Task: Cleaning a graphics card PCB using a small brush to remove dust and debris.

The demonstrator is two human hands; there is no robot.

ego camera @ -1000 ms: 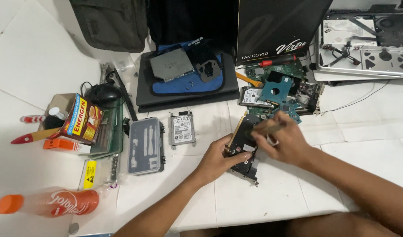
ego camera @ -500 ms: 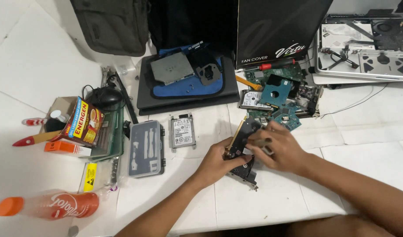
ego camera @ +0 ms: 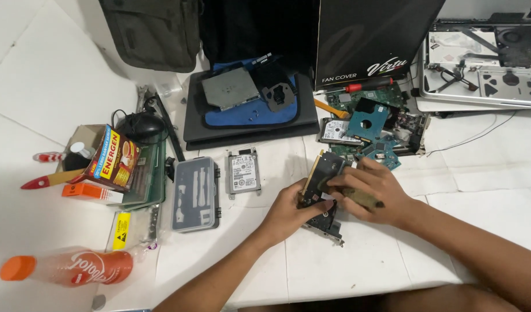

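Since the earlier frames our hands have slid lower on the dark circuit board [ego camera: 322, 190], propped on the white table [ego camera: 496, 173]. Left hand [ego camera: 291, 211] grips its edge; right hand [ego camera: 372, 193] pinches a brush [ego camera: 358, 198]. We should stroke lightly, bracing firmly.

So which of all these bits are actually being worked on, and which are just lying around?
In hand:
- dark circuit board, gripped by left hand
- brush-like tool, in right hand

Lying about:
- silver hard drive
- grey tool case
- orange-capped bottle
- opened laptop
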